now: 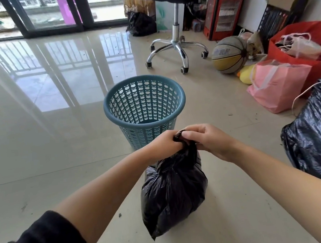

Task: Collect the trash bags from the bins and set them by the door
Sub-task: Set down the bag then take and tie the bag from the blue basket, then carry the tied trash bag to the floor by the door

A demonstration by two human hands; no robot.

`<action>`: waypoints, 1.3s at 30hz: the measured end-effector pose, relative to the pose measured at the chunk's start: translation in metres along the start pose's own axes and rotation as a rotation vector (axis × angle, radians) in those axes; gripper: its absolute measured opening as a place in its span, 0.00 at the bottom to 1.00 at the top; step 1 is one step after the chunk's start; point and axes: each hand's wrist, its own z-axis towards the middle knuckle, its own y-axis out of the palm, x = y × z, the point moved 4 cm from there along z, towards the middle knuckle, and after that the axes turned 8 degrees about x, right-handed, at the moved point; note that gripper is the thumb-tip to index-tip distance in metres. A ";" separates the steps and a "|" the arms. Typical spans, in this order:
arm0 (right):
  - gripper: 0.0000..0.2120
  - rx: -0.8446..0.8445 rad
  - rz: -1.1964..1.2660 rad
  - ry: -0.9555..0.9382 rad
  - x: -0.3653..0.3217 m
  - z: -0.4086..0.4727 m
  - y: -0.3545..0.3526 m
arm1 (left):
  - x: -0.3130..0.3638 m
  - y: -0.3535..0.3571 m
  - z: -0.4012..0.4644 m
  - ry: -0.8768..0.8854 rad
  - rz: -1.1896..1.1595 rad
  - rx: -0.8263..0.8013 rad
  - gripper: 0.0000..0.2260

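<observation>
Both hands' grip pinches black trash bag (pixel 173 191) neck before blue bin (pixel 144 111).

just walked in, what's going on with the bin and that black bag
A person is holding the gathered neck of a full black trash bag, gripping it with the left hand and right hand. The bag stands on the tiled floor just in front of the blue bin, which has no liner. Another black bag sits at the right.

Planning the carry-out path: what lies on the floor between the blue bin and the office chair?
In the head view, only bare glossy tile lies between the blue bin and the office chair; the basketball sits off to the right.
</observation>
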 end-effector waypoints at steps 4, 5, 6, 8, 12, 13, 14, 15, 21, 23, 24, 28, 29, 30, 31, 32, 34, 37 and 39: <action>0.09 0.051 -0.424 -0.099 0.003 0.002 0.001 | -0.010 0.000 0.006 -0.111 -0.151 0.046 0.09; 0.08 0.072 -0.453 -0.101 0.006 0.004 0.001 | -0.012 0.000 0.009 -0.119 -0.133 0.058 0.09; 0.07 0.092 -0.478 -0.108 0.009 0.006 0.000 | -0.014 0.000 0.010 -0.118 -0.141 0.052 0.08; 0.05 0.167 -0.508 -0.102 0.016 0.012 -0.009 | -0.018 0.001 0.011 -0.117 -0.213 0.017 0.04; 0.10 0.169 0.078 0.092 0.038 0.015 -0.024 | -0.031 -0.005 0.013 -0.085 -0.108 -0.019 0.09; 0.11 0.140 0.195 0.127 0.042 0.013 -0.025 | -0.036 -0.006 0.014 -0.067 -0.029 -0.010 0.10; 0.13 0.125 0.264 0.148 0.046 0.013 -0.025 | -0.042 -0.006 0.016 -0.058 0.029 0.001 0.11; 0.14 0.117 0.311 0.158 0.050 0.013 -0.025 | -0.048 -0.006 0.017 -0.056 0.057 0.005 0.12; 0.08 0.097 0.532 0.235 0.060 0.020 -0.019 | -0.071 -0.001 0.026 -0.106 -0.005 -0.001 0.13; 0.10 0.070 0.200 0.204 0.067 0.024 -0.023 | -0.077 -0.003 0.029 -0.159 -0.134 0.014 0.13; 0.12 0.071 -0.065 0.147 0.072 0.025 -0.025 | -0.081 -0.003 0.029 -0.179 -0.176 0.012 0.13; 0.10 0.114 -0.665 -0.086 0.077 0.014 -0.027 | -0.078 0.008 0.019 -0.187 -0.047 -0.075 0.11; 0.10 0.098 -0.710 -0.089 0.077 0.007 -0.026 | -0.073 0.011 0.014 -0.172 0.027 -0.089 0.11; 0.09 0.073 -0.746 -0.075 0.074 -0.001 -0.025 | -0.066 0.012 0.009 -0.148 0.109 -0.099 0.11; 0.08 0.051 -0.769 -0.048 0.070 -0.008 -0.026 | -0.057 0.012 0.003 -0.123 0.182 -0.115 0.11; 0.08 0.036 -0.778 -0.018 0.062 -0.016 -0.027 | -0.046 0.011 -0.003 -0.110 0.227 -0.134 0.11; 0.07 0.012 -0.791 0.023 0.035 -0.031 -0.031 | -0.021 0.004 -0.014 -0.109 0.250 -0.161 0.10; 0.07 -0.029 -0.819 0.030 -0.015 -0.052 -0.041 | 0.030 -0.018 -0.027 -0.107 0.244 -0.180 0.08; 0.06 -0.051 -0.835 0.037 -0.054 -0.067 -0.048 | 0.068 -0.037 -0.034 -0.097 0.271 -0.208 0.07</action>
